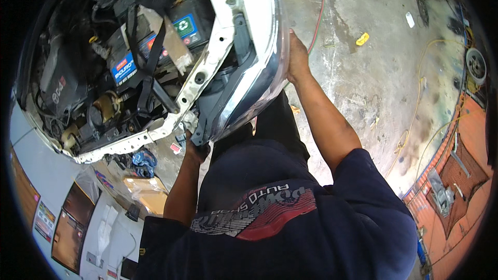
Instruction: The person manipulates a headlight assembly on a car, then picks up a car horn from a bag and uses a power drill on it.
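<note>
Headlight point(262, 75) sits at the car's front corner, beside the white front frame point(211, 59), clear lens facing the person's body. Right grip point(298, 61) lies against the lens's outer side; fingertips partly hidden, can't tell if it's pinching. Left grip point(198, 151) is at the lower inner end, by the dark bracket point(199, 134); fingers mostly out of sight, closure unclear. Main risk: lamp slips off the smooth lens if the right grip only presses from one side, and drops on the concrete floor point(358, 88). Uneven pull between hands could twist it and snap the bracket; levering against the frame could scratch the lens. Left fingers may get nipped at the metal edge.
</note>
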A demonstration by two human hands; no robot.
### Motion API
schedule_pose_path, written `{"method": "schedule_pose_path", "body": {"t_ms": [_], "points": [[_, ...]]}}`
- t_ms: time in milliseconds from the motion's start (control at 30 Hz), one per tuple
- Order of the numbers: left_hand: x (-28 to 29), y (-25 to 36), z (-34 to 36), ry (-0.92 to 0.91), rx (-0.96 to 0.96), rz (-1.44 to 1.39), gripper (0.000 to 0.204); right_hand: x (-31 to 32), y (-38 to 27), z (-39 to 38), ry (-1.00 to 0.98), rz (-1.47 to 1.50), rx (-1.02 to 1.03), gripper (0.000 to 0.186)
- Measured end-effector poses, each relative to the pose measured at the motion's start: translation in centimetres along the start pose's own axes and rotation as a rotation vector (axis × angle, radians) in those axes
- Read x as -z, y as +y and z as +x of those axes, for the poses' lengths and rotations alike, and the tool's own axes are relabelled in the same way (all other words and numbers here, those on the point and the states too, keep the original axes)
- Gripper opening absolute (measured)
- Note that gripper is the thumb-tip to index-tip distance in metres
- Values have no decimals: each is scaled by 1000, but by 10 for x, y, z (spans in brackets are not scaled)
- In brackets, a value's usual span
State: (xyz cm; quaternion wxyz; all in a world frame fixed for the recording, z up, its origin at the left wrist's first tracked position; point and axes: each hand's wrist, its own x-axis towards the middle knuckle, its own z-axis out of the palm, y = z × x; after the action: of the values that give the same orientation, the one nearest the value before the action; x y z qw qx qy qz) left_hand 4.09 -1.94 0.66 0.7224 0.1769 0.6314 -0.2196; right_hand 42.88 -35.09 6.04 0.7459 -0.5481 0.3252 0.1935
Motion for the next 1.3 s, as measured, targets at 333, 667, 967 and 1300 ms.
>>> {"method": "schedule_pose_path", "body": {"t_ms": [333,667,967,1300], "points": [[-50,12,-11,127,60,-104,26,-19,-32,-6,81,-71,24,50],[-43,11,3,163,8,102,36,-61,-68,0,109,-749,712,52],[-57,14,-7,164,34,181,31,-68,-95,-35,-34,-823,546,83],[-45,17,-4,245,97,143,40,-107,-107,-82,-21,-1279,586,128]]}}
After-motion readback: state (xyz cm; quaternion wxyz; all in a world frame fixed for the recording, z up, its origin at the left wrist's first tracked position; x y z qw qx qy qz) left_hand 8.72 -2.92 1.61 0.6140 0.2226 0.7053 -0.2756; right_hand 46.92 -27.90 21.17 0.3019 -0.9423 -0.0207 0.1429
